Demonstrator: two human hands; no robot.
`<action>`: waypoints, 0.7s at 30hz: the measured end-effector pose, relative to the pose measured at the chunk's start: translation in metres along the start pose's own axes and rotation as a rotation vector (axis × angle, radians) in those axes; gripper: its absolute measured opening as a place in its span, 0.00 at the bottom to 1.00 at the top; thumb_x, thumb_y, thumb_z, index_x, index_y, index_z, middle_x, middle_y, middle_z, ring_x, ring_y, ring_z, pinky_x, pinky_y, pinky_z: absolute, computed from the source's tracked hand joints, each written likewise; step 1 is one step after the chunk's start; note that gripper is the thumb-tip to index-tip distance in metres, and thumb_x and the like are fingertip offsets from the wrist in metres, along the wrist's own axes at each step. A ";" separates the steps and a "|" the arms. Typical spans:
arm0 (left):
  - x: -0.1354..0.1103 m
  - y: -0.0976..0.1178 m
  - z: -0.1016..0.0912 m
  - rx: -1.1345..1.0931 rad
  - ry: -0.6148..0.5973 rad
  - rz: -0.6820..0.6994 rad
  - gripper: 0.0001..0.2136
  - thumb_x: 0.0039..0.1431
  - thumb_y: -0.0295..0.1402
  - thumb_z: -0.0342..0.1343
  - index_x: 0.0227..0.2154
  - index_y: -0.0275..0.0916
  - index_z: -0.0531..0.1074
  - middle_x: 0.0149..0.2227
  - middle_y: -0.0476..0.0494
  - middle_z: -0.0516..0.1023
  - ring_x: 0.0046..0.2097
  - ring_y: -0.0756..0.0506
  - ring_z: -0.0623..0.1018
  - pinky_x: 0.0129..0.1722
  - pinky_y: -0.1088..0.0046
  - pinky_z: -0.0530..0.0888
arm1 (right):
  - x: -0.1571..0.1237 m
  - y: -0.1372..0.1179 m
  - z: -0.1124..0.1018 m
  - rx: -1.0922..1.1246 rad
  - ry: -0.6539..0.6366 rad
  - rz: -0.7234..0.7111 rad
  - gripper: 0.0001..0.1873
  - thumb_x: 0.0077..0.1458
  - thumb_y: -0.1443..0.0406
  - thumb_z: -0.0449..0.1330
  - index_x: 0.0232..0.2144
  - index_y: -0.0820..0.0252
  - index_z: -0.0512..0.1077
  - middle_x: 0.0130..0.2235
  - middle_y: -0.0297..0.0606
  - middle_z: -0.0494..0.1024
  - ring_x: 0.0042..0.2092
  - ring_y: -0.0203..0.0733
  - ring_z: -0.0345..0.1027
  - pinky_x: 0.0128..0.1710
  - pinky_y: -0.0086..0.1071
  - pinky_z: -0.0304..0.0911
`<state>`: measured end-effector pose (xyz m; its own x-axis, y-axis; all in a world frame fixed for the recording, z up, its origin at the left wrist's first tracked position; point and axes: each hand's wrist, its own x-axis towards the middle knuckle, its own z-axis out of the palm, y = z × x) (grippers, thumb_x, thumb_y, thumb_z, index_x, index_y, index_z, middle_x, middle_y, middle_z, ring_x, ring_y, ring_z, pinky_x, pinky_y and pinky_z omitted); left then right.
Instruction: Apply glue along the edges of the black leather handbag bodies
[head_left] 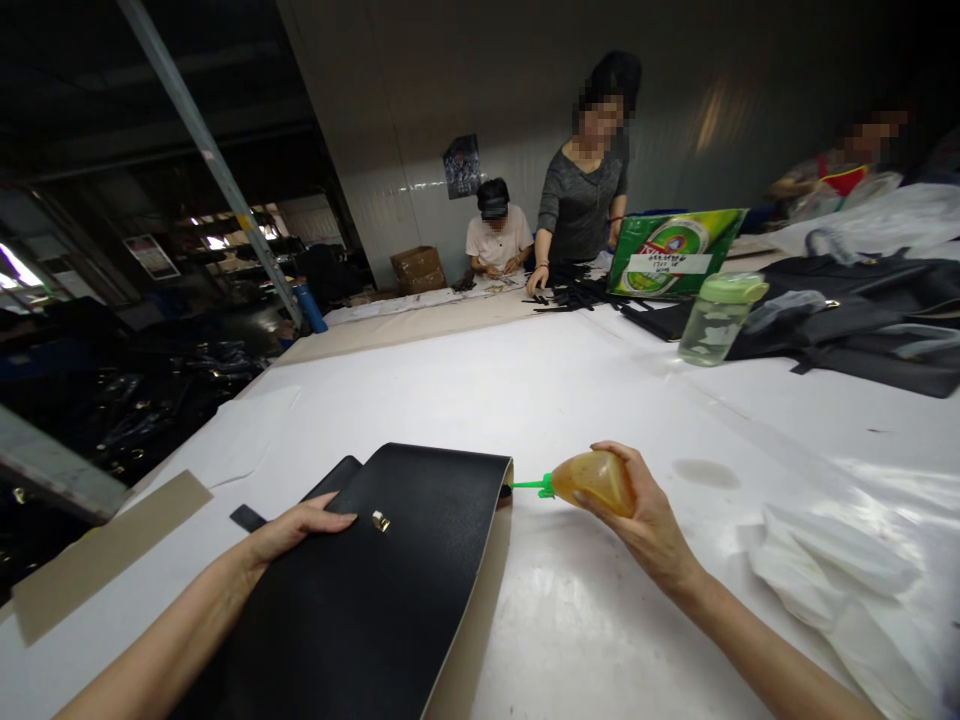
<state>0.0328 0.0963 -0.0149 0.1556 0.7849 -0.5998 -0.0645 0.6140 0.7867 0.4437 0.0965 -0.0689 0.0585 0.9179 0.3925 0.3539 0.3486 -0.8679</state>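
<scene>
A black leather bag piece (360, 600) with a small gold clasp (381, 521) stands tilted in front of me, its pale inner side showing along the right edge. My left hand (296, 528) grips its left side, thumb on the black face and the other fingers hidden behind. In my right hand (637, 510) is a squeeze bottle (596, 483) of amber liquid, probably glue, held sideways with fingers wrapped round it. Its thin green nozzle points left and meets the upper right corner of the piece; whether the tip touches is hard to tell.
A brown board strip (112, 550) lies at left, crumpled white cloth (840, 590) at right. Farther back are a green-lidded water bottle (716, 320), black bags (847, 320), a green box (675, 255) and black strips (577, 290). Two people work across the white table (420, 385); another sits far right.
</scene>
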 end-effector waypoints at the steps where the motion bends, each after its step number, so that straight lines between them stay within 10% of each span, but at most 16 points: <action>1: 0.001 0.000 -0.001 0.000 0.002 0.002 0.26 0.41 0.30 0.66 0.48 0.38 0.70 0.42 0.35 0.81 0.41 0.34 0.80 0.42 0.58 0.76 | -0.001 0.000 -0.001 0.002 -0.004 0.005 0.25 0.51 0.53 0.63 0.49 0.48 0.61 0.48 0.34 0.66 0.45 0.46 0.64 0.44 0.38 0.61; 21: -0.002 0.001 -0.003 -0.015 -0.011 0.001 0.24 0.42 0.28 0.66 0.46 0.35 0.71 0.40 0.34 0.81 0.40 0.34 0.80 0.41 0.60 0.76 | -0.004 0.006 0.004 0.058 0.019 0.008 0.26 0.50 0.53 0.64 0.49 0.49 0.61 0.49 0.35 0.65 0.47 0.48 0.62 0.47 0.38 0.60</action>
<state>0.0295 0.0955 -0.0135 0.1665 0.7843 -0.5977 -0.0798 0.6149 0.7846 0.4415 0.0953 -0.0769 0.0786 0.9172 0.3906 0.2986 0.3522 -0.8870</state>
